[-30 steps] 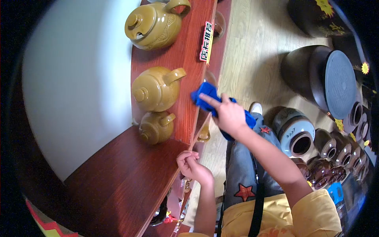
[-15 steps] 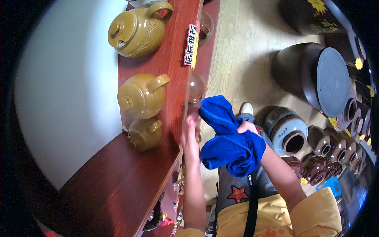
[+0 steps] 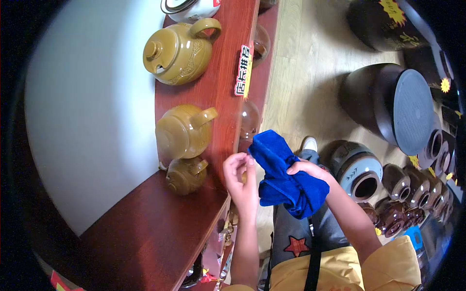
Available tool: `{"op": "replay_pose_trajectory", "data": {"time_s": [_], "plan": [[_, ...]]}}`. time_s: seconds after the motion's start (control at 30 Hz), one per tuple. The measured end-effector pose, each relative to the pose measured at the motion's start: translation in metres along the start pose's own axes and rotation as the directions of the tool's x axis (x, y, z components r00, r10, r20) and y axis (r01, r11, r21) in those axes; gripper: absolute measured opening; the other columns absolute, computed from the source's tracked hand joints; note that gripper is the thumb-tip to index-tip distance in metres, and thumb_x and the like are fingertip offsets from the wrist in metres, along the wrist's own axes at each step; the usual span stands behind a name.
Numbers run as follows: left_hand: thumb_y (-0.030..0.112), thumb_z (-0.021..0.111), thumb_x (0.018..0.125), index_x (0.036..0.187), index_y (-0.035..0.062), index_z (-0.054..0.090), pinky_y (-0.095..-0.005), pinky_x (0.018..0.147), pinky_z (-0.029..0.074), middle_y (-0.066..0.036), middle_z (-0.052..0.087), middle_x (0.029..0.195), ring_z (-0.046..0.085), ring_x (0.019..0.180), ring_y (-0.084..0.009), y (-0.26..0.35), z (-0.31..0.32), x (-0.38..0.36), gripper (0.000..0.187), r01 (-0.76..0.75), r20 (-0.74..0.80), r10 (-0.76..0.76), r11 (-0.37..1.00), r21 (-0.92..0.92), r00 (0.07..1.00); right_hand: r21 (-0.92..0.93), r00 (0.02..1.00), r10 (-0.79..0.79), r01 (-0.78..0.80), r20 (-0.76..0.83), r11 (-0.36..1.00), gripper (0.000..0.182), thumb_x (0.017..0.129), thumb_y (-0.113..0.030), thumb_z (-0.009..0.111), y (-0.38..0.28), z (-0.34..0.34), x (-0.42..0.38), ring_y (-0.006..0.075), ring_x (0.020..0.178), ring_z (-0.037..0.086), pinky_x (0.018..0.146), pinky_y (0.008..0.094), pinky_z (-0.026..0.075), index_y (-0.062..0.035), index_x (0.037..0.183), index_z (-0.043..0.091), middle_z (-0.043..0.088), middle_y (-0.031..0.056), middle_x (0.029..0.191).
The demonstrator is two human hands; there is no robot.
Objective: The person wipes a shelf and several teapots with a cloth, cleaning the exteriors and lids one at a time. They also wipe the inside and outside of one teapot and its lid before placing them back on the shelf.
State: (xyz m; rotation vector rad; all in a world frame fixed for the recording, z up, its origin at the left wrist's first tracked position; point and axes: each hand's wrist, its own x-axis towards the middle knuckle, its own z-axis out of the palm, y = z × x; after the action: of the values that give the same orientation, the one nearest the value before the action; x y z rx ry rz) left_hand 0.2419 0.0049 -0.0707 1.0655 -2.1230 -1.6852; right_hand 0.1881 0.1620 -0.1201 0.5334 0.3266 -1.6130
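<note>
A crumpled blue cloth [image 3: 276,160] hangs in front of me, beside the shelf edge. My right hand [image 3: 310,172] is closed around its right side, thumb on top. Its lower folds bunch beneath that hand. At the cloth's upper left corner is my left hand [image 3: 240,182], with thumb and index fingertips together in a pinch and the other fingers curled. Close to the left hand on the shelf stand a small brown teapot [image 3: 186,177] and a larger mustard teapot [image 3: 184,131].
The red wooden shelf [image 3: 228,72] also carries another mustard teapot [image 3: 179,53], a white pot [image 3: 194,10] and a price sign [image 3: 244,72]. Right of me on the wood floor [image 3: 291,77] stand a dark lidded vat [image 3: 369,97], a pale blue jar [image 3: 357,172] and several brown jars.
My left hand went from flat and spread to pinched at the cloth's corner. The cloth's two loose lobes have changed shape. The whole view has shifted slightly, so the shelf appears lower.
</note>
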Motion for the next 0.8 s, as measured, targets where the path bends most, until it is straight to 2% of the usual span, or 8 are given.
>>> {"op": "replay_pose_trajectory", "data": {"time_s": [0.23, 0.3, 0.37, 0.4, 0.47, 0.53, 0.67, 0.8], "plan": [[0.011, 0.055, 0.09, 0.117, 0.0001, 0.051, -0.0247, 0.073, 0.045, -0.01, 0.057, 0.115, 0.059, 0.099, -0.0173, 0.028, 0.006, 0.038, 0.03, 0.106, -0.08, -0.145, 0.924, -0.369, 0.986, -0.078, 0.997, -0.077, 0.075, -0.024, 0.994, 0.059, 0.074, -0.01, 0.06, -0.014, 0.003, 0.008, 0.0245, 0.106, 0.057, 0.096, 0.0356, 0.043, 0.0003, 0.13, 0.044, 0.057, 0.0121, 0.119], [0.012, 0.057, 0.088, 0.116, 0.0005, 0.051, -0.0279, 0.074, 0.044, -0.01, 0.057, 0.113, 0.058, 0.098, -0.0184, 0.044, -0.006, 0.037, 0.03, -0.025, -0.27, -0.003, 0.995, -0.101, 0.963, -0.137, 0.986, -0.164, 0.162, -0.003, 0.977, 0.057, 0.075, -0.01, 0.06, -0.021, 0.011, 0.01, 0.0237, 0.105, 0.058, 0.095, 0.0352, 0.043, -0.0001, 0.129, 0.045, 0.057, 0.0109, 0.119], [0.013, 0.057, 0.088, 0.116, 0.0006, 0.051, -0.0296, 0.076, 0.044, -0.011, 0.056, 0.114, 0.057, 0.1, -0.0193, 0.05, -0.026, 0.043, 0.031, -0.081, -0.334, 0.092, 0.996, 0.046, 0.938, -0.534, 0.897, -0.441, 0.353, -0.04, 0.768, 0.055, 0.076, -0.013, 0.06, -0.027, 0.036, 0.014, 0.0248, 0.107, 0.057, 0.093, 0.0339, 0.045, 0.0006, 0.127, 0.047, 0.057, 0.0136, 0.121], [0.012, 0.057, 0.088, 0.115, 0.0003, 0.052, -0.0301, 0.079, 0.045, -0.011, 0.055, 0.117, 0.056, 0.103, -0.0205, 0.051, -0.038, 0.049, 0.03, -0.143, -0.405, 0.288, 0.925, 0.352, 0.868, -0.532, 0.899, -0.437, 0.351, -0.04, 0.771, 0.055, 0.076, -0.013, 0.06, -0.027, 0.042, 0.022, 0.0248, 0.107, 0.057, 0.093, 0.0339, 0.045, 0.0006, 0.127, 0.047, 0.057, 0.0136, 0.121], [0.011, 0.058, 0.087, 0.115, -0.0001, 0.053, -0.0306, 0.081, 0.045, -0.012, 0.053, 0.119, 0.054, 0.106, -0.0217, 0.052, -0.056, 0.063, 0.03, -0.155, -0.403, 0.491, 0.761, 0.63, 0.772, -0.924, 0.575, -0.755, 0.366, 0.316, -0.108, 0.053, 0.075, -0.015, 0.061, -0.029, 0.058, 0.043, 0.0289, 0.104, 0.058, 0.088, 0.037, 0.047, -0.001, 0.125, 0.048, 0.054, 0.0203, 0.118], [0.012, 0.058, 0.087, 0.123, 0.0003, 0.05, -0.0341, 0.088, 0.044, -0.015, 0.051, 0.122, 0.052, 0.111, -0.025, 0.051, -0.065, 0.081, 0.038, -0.187, -0.198, 0.596, 0.52, 0.834, 0.778, -0.965, 0.644, -0.719, 0.155, 0.261, -0.211, 0.054, 0.073, -0.017, 0.063, -0.04, 0.113, 0.041, 0.034, 0.092, 0.061, 0.079, 0.0417, 0.05, -0.0082, 0.126, 0.051, 0.055, 0.0219, 0.109], [0.014, 0.057, 0.09, 0.122, 0.0017, 0.054, -0.0351, 0.088, 0.045, -0.014, 0.054, 0.12, 0.054, 0.108, -0.026, 0.043, -0.065, 0.097, 0.034, -0.226, -0.276, 0.429, 0.805, 0.548, 0.86, -0.965, 0.651, -0.722, 0.062, 0.232, -0.254, 0.061, 0.071, -0.02, 0.067, -0.042, 0.155, 0.076, 0.0351, 0.073, 0.061, 0.068, 0.0458, 0.05, -0.0193, 0.13, 0.049, 0.054, 0.018, 0.098], [0.014, 0.057, 0.09, 0.112, 0.0028, 0.062, -0.0355, 0.085, 0.048, -0.012, 0.059, 0.111, 0.058, 0.101, -0.0242, 0.038, -0.065, 0.103, 0.026, -0.211, -0.299, 0.488, 0.744, 0.634, 0.82, -0.906, 0.565, -0.801, -0.208, 0.197, -0.369, 0.067, 0.072, -0.021, 0.066, -0.02, 0.161, 0.108, 0.0274, 0.059, 0.06, 0.058, 0.0419, 0.048, -0.0227, 0.135, 0.044, 0.052, 0.0141, 0.093]]}}
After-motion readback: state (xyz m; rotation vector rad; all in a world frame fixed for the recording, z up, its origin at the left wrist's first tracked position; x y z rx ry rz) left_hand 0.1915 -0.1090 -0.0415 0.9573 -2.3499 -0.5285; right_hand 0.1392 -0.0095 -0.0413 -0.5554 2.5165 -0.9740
